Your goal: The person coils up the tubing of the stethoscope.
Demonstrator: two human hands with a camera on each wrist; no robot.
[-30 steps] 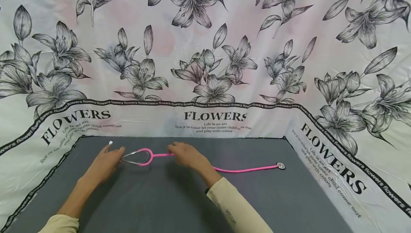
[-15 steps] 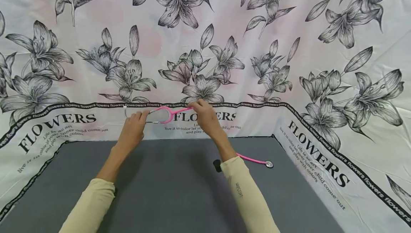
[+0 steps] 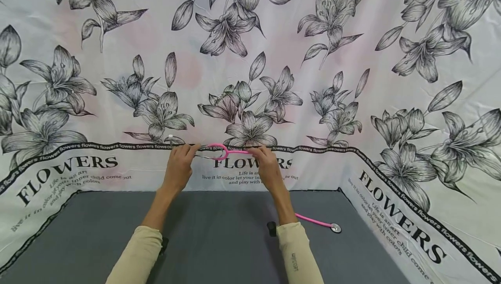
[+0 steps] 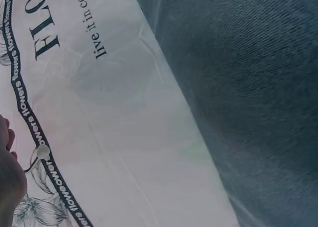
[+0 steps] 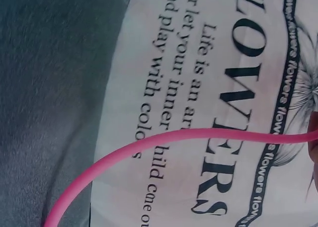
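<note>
Two bare hands — one left hand [image 3: 181, 164], one right hand [image 3: 268, 164] — hold one pink-tubed stethoscope [image 3: 239, 151] with metal arms. One round white ear tip [image 3: 170, 136] shows beside the left hand; one round silvery chest piece [image 3: 335, 228] lies right of the right. Two cream fabric sleeves [image 3: 135, 255] trail behind them — one flat grey tabletop [image 3: 219, 240] below.

The tube [image 3: 313, 219] slips out of my sight behind the right hand [image 3: 267, 167] and forearm [image 3: 284, 205], right of centre. The left hand [image 3: 180, 167] hides some of the metal frame [image 3: 204, 156]; the left wrist view's left edge cuts that hand off. Print [image 3: 295, 261] on the right sleeve [image 3: 303, 268], lower right, is too small to read.
</note>
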